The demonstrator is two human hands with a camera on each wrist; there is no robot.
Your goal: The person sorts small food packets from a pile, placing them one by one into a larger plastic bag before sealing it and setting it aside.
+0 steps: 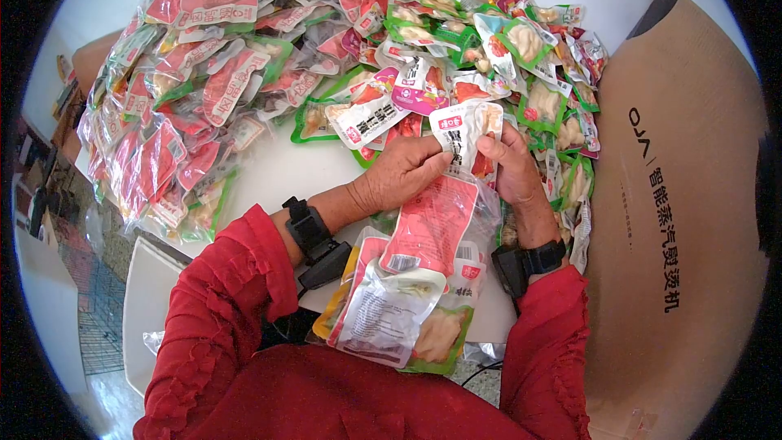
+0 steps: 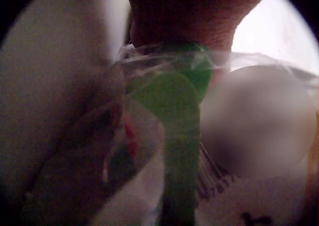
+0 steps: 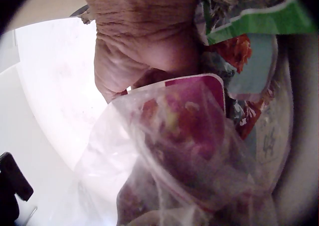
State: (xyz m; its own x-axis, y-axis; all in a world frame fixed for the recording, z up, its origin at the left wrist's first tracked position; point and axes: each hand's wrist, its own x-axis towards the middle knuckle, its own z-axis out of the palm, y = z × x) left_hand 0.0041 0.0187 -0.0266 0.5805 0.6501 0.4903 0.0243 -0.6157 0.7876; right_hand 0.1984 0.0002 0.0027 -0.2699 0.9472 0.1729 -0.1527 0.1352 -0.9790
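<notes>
A white-and-red snack packet (image 1: 458,132) is held upright between both hands at the front of the table. My left hand (image 1: 401,173) pinches its left edge, the thumb pointing toward the packet. On the other side, my right hand (image 1: 515,165) grips the right edge with its thumb across the front. Right below hangs a clear plastic bag (image 1: 486,210) with several packets inside, a red one (image 1: 432,224) uppermost. Its film lies close under the right hand (image 3: 149,41) in the right wrist view. The left wrist view is dark and blurred, showing film and a green packet (image 2: 179,116).
A large clear bag stuffed with packets (image 1: 232,85) fills the table's left. Loose snack packets (image 1: 542,106) are heaped at the back and right. A tall cardboard box (image 1: 668,220) stands along the right side. The white table (image 1: 273,151) shows between the piles.
</notes>
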